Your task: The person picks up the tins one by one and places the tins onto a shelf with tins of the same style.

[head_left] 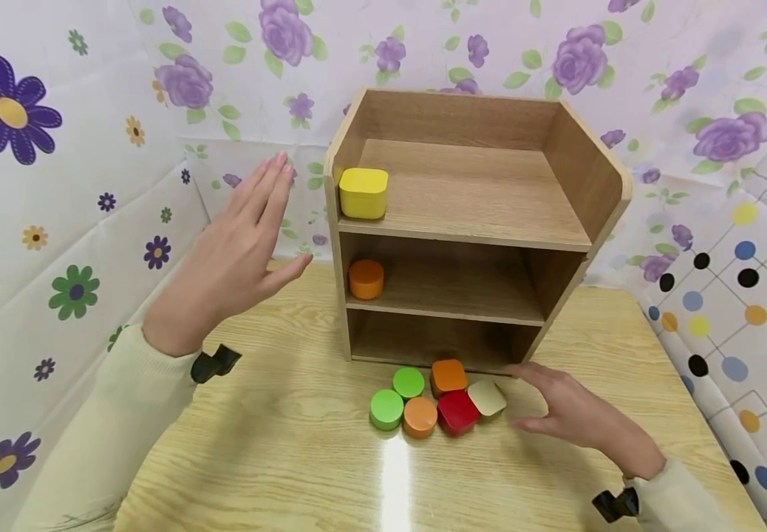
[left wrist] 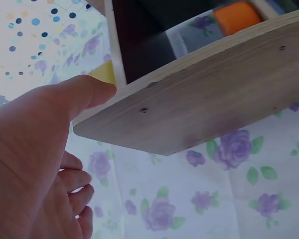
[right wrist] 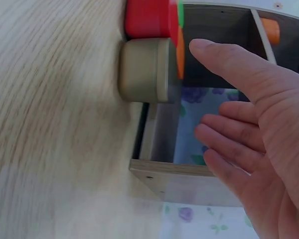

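Observation:
My left hand (head_left: 237, 240) is raised at the left of a wooden shelf (head_left: 463, 185), fingers straight and thumb apart, holding nothing. On the top board at the left sits a yellow square container (head_left: 363, 193); an orange round one (head_left: 366, 279) stands on the middle board below. My right hand (head_left: 576, 406) hovers, fingers loosely spread, just right of a beige square container (head_left: 487, 397). That container touches a red square one (head_left: 458, 411). Grouped beside them are an orange square container (head_left: 448, 377), an orange round one (head_left: 420, 417) and two green round ones (head_left: 386, 409).
The shelf stands on a light wooden table (head_left: 277, 443) against a flower-patterned backdrop (head_left: 390, 59). A dotted sheet (head_left: 749, 318) hangs along the right side. The shelf's side panels (head_left: 592, 166) rise above its top board.

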`<move>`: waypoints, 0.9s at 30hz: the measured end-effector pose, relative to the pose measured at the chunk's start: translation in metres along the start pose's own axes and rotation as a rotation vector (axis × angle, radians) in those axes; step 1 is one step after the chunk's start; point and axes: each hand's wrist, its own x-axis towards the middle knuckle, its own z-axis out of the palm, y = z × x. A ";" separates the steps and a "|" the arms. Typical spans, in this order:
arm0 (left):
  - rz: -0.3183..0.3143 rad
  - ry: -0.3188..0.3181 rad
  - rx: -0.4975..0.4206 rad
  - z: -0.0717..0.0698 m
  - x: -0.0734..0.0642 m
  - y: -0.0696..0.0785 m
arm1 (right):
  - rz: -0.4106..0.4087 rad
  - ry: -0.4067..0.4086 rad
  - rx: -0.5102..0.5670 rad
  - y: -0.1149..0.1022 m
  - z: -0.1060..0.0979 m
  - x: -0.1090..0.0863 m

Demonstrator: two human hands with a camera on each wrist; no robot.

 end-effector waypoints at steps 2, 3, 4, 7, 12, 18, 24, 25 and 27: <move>0.011 0.013 0.006 0.000 0.008 0.001 | -0.002 -0.006 0.009 0.003 0.006 0.003; 0.016 0.017 0.013 0.000 0.011 0.002 | -0.003 -0.008 0.011 0.004 0.008 0.004; 0.022 0.020 0.020 0.001 0.015 0.002 | -0.003 -0.012 0.016 0.004 0.010 0.006; 0.039 0.024 0.036 0.002 0.024 0.002 | -0.001 -0.023 0.033 0.005 0.016 0.012; 0.039 0.007 0.046 0.006 0.033 0.002 | -0.010 -0.055 0.070 0.005 0.023 0.020; 0.044 -0.002 0.049 0.008 0.037 0.003 | -0.023 -0.086 0.104 0.006 0.029 0.024; 0.068 0.004 0.071 0.014 0.045 0.006 | -0.056 -0.077 0.094 0.008 0.036 0.027; 0.067 0.002 0.074 0.015 0.046 0.007 | -0.065 -0.076 0.096 0.008 0.037 0.027; 0.063 -0.003 0.086 0.016 0.047 0.008 | -0.079 -0.075 0.095 0.008 0.039 0.029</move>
